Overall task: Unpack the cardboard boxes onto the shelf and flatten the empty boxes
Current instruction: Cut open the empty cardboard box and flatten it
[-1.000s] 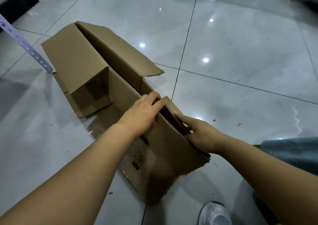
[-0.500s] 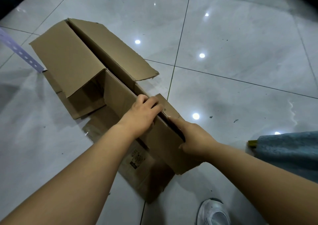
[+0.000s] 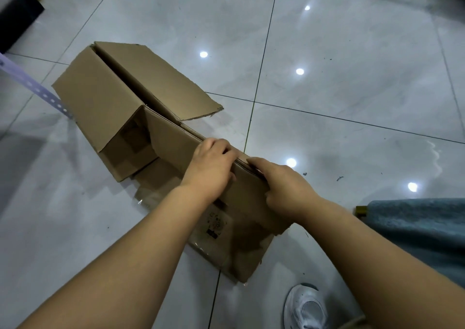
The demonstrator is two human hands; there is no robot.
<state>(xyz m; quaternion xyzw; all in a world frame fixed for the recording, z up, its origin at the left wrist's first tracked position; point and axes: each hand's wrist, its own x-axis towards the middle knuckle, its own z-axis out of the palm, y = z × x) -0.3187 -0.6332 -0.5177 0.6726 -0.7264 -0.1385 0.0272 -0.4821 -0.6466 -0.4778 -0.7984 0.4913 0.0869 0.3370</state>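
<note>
Two hands: both on one cardboard box (image 3: 173,150), side by side on its raised top edge.
Shoe: one white shoe (image 3: 305,308) at the near edge, on the floor (image 3: 339,59), just right of the box's near corner.
Blue cloth: one piece (image 3: 422,230) at the right, near the right forearm.
Left hand: the left hand (image 3: 210,168) has its fingers curled over the top edge of the box wall, gripping it.
Right hand: the right hand (image 3: 283,186) grips the same edge just beside the left, fingers hooked over the far side, thumb on the near face.
Box place: on the tiled floor, in the middle of the view, straight ahead of the person.
Box axis: the long axis runs from near right to far left; the near end lies by the shoe.
Box state: partly collapsed, open at both ends, hollow at the far-left end; one flap (image 3: 163,82) lies spread on the floor on the far side.
Label: one small printed mark (image 3: 216,224) on the near face.
Metal strip: one pale perforated strip (image 3: 37,90) at the far left, its foot beside the box's far end.
Ceiling lights: several bright spots reflected in the tiles.
</note>
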